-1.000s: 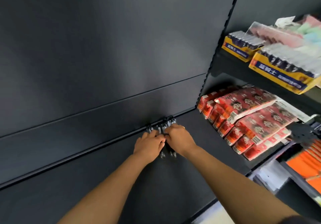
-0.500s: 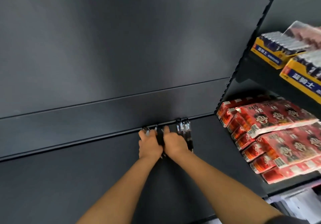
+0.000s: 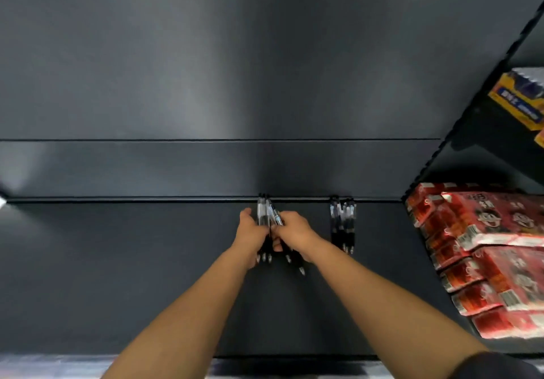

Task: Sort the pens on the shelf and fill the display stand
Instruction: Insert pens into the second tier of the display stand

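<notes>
From the head view, the person stands square to a dark shelf (image 3: pixel 117 275) and both arms reach to its back edge, where the pens (image 3: pixel 264 215) are gathered with their clip ends butted against the rear lip. The left hand (image 3: pixel 250 233) is curled round the upright part of the bundle. The right hand (image 3: pixel 295 231) pinches 1 or 2 that lean out of line, tips trailing toward the person. A second bunch (image 3: pixel 343 224) lies flat on the shelf well to the right, neat and untouched by either hand. Red snack packs (image 3: pixel 485 249) fill the next bay, and yellow battery boxes (image 3: pixel 518 105) sit on the shelf above them. No display stand shows here. The pens look light, stiff and smooth-barrelled, so I'd expect them to roll or slide past each other if held loosely. The dark rubbery grip section near the tip seems the surest place to hold, with the whole bundle squeezed around its middle so none slip out. Their clips may snag on one another.
</notes>
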Motion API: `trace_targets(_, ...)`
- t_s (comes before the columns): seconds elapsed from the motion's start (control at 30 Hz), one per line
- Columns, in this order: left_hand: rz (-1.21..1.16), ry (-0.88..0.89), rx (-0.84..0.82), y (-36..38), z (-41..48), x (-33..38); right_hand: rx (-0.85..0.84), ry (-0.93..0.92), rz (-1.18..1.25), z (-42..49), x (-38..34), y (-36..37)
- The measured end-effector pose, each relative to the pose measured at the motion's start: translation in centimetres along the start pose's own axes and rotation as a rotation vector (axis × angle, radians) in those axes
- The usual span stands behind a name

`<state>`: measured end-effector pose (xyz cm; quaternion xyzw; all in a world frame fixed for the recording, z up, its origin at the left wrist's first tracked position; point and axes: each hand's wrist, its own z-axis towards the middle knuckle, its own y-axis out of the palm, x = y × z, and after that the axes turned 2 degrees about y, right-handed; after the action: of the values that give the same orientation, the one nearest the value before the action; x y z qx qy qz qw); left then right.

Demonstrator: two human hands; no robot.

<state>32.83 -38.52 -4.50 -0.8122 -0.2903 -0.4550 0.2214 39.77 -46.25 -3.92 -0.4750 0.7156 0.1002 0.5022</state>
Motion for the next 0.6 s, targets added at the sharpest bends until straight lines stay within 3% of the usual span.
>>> trace_targets(0.3,-0.580,0.011,0.120,-13.1,-4.5,1.1,-0.062,-0.331,-0.164,-2.1,-8.5,11.1)
trace_targets(0.6,-0.789,0.189,0.307,-32.0,-9.9,-3.2,-0.311,-0.439,-0.167,-6.3,-15.9,28.6)
